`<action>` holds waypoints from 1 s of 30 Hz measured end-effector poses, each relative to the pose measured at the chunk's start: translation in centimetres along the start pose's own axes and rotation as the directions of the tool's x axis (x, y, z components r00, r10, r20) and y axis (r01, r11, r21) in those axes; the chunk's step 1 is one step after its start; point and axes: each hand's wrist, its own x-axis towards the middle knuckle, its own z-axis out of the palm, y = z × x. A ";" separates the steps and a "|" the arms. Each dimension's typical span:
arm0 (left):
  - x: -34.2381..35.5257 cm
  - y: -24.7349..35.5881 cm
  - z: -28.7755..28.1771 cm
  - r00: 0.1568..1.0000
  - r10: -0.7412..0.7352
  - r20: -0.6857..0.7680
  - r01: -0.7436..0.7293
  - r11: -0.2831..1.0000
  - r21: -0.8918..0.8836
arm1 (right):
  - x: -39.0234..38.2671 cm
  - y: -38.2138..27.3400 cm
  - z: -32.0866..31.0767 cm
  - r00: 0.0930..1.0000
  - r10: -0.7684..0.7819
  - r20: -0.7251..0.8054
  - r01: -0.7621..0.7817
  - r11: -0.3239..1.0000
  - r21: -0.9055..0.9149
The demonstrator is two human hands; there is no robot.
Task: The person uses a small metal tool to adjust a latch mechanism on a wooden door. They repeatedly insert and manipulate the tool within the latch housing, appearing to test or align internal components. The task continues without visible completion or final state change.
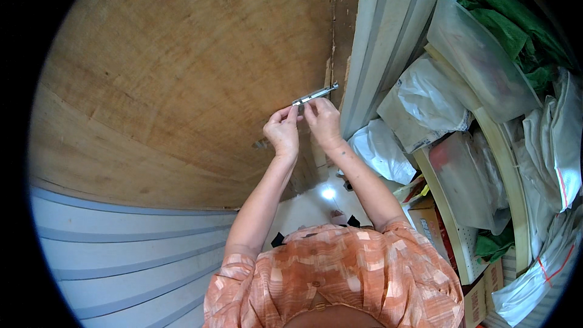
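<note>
Here, both my left hand (282,130) and right hand (322,120) pinch the slim silver metal latch bolt (315,94) against the brown plywood door's (176,79) right edge. Fingertip grip only; it could slip sideways and skew.

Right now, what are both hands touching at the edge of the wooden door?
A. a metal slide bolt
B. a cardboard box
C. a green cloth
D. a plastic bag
A: the left hand and the right hand both pinch the metal slide bolt at the edge of the wooden door.
</note>
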 end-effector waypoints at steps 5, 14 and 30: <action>-0.1 0.5 0.0 1.000 0.027 0.000 -0.027 0.997 0.067 | -0.2 0.3 0.2 1.000 -0.014 -0.011 0.015 1.000 0.008; 0.0 -0.5 0.0 0.996 0.080 -0.034 -0.077 0.992 0.098 | -0.2 0.3 -0.1 0.999 -0.052 0.004 0.052 0.999 0.015; 0.1 -0.4 0.1 0.999 0.039 -0.020 -0.037 0.996 0.080 | -0.5 0.6 -0.7 0.970 0.242 -0.005 -0.232 0.935 0.269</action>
